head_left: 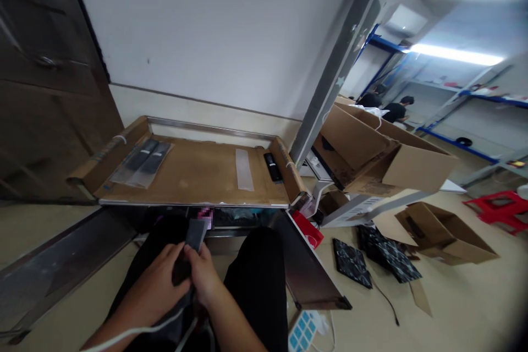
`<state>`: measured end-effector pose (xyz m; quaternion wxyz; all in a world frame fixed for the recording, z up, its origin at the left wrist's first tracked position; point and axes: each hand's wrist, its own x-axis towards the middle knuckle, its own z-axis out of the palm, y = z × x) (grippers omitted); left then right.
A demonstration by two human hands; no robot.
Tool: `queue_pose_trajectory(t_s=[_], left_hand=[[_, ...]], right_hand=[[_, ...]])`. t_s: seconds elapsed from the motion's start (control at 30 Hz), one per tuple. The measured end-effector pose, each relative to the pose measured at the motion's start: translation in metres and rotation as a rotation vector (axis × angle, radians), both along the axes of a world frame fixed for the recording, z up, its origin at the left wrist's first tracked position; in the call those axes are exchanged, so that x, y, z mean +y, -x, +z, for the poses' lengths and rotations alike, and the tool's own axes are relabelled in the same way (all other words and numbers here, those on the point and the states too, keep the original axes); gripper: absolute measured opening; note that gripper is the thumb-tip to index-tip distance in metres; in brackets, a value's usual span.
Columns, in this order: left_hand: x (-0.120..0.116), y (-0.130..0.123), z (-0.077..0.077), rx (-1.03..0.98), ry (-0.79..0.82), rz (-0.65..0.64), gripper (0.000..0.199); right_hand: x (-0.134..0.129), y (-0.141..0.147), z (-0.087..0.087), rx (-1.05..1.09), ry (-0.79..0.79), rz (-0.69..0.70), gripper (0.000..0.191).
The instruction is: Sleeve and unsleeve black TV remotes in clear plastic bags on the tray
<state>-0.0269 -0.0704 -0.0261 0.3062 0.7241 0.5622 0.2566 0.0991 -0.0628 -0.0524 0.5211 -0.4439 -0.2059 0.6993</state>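
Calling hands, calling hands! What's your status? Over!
Left hand and right hand: both gripping dark grey piece. White cord close by left forearm. Black device lying on brown cardboard. Over.

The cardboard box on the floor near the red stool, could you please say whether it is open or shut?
The cardboard box is open: its inside shows between the walls.

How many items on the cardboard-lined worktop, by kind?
Dark items in clear sleeves: 2
Pale flat strip: 1
Black unsleeved item with a white band: 1
Total: 4
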Motion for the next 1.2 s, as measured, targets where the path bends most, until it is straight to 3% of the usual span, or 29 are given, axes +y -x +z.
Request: queue_pose_trajectory(t_s=[0.1, 0.17, 0.3, 0.43, 0.67, 0.83, 0.93, 1.1, 1.2], left_hand=[[0.008, 0.025, 0.008, -0.237, 0.333, 0.044, 0.056], [0.021, 0.035, 0.015, -0.358, 0.498, 0.083, 0.062], [0.034, 0.027, 0.023, -0.505, 0.644, 0.045, 0.069], [0.029, 0.011, 0.031, -0.469, 0.500, 0.113, 0.066], [0.034, 0.007, 0.049, -0.373, 0.356, 0.030, 0.069], [0.046, 0.013, 0.065, -0.239, 0.120, 0.112, 0.069], [0.053, 0.020, 0.078, -0.210, 0.068, 0.133, 0.067], [0.061, 0.029, 0.087, -0.165, 0.085, 0.053, 0.057], [0.064, 0.027, 0.088, -0.059, -0.035, -0.011, 0.043]], right_hand=[[-0.015, -0.018, -0.002, 0.034, 0.030, 0.376, 0.078], [-0.021, -0.025, -0.001, 0.075, 0.004, 0.573, 0.081], [-0.023, -0.019, 0.001, 0.101, -0.081, 0.597, 0.075], [-0.021, -0.014, 0.003, 0.056, -0.104, 0.489, 0.074], [-0.028, -0.019, 0.009, 0.075, -0.127, 0.443, 0.072], [-0.033, -0.029, -0.004, 0.022, -0.002, 0.499, 0.086], [-0.034, -0.032, -0.014, -0.081, 0.024, 0.526, 0.082], [-0.031, -0.029, -0.022, -0.199, -0.020, 0.472, 0.073], [-0.030, -0.026, -0.024, -0.248, -0.062, 0.437, 0.068]])
